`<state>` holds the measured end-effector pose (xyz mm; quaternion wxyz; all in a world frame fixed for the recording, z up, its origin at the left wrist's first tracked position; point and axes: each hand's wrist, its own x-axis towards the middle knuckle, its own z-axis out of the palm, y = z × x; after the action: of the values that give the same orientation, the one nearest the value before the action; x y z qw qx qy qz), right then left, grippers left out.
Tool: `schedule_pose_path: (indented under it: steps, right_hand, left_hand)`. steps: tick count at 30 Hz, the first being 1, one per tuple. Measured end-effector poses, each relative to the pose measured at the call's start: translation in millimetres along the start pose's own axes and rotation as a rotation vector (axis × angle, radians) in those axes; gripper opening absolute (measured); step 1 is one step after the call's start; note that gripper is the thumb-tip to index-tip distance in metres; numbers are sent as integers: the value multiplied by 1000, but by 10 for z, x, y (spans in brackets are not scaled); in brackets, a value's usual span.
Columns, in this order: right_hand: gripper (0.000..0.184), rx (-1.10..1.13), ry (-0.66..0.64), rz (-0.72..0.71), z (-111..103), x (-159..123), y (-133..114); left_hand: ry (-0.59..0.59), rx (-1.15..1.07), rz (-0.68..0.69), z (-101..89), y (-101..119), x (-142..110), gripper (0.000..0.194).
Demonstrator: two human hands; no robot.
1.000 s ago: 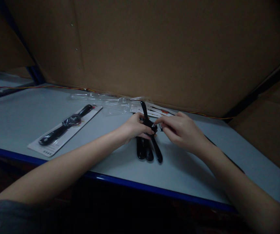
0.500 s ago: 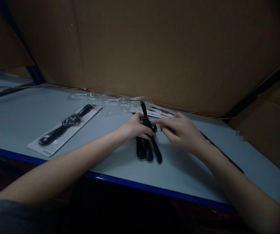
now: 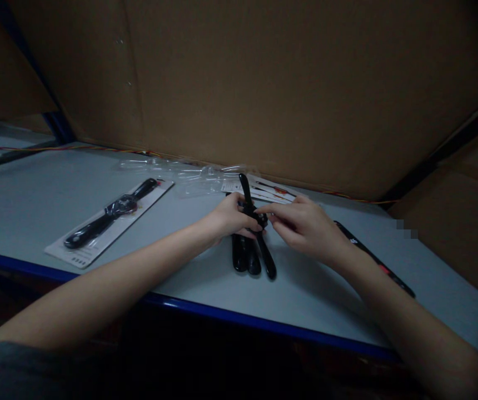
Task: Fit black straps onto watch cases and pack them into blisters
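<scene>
My left hand (image 3: 231,216) is wrapped around the thick middle of a black long-handled tool (image 3: 268,258), whose ends stick out above and below the fingers. What kind of tool it is cannot be made out. From the right, my right hand (image 3: 299,225) reaches in with its index finger stretched out, the tip at the tool's middle. Its thumb stays apart below, and the other fingers are partly hidden. Beneath and left of the held tool, similar black handles (image 3: 240,256) lie side by side on the table.
On the grey table (image 3: 197,278) at left lies a carded blister pack (image 3: 118,208) with a similar black tool. Clear plastic shells (image 3: 199,176) and printed cards (image 3: 270,189) lie along the cardboard wall (image 3: 255,89). A long black strip (image 3: 374,258) rests by my right forearm.
My right index finger has shifted slightly left over the tool's middle. The left hand keeps the same grip, and the tool stays in place.
</scene>
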<state>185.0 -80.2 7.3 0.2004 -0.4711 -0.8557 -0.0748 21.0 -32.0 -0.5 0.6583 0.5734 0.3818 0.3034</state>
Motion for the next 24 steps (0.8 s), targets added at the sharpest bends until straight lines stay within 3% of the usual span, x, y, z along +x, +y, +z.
schedule_pose_path:
  steps: [6, 15, 24]
  right_hand:
    - [19, -111, 28, 68, -5, -11, 14]
    - [20, 23, -2, 42, 35, -14, -30]
    - [15, -138, 17, 95, 13, 1, -24]
  left_hand:
    - [-13, -5, 3, -9, -29, 19, 49]
    - [6, -28, 1, -1, 3, -2, 48]
    - [-1, 11, 6, -5, -3, 7, 47]
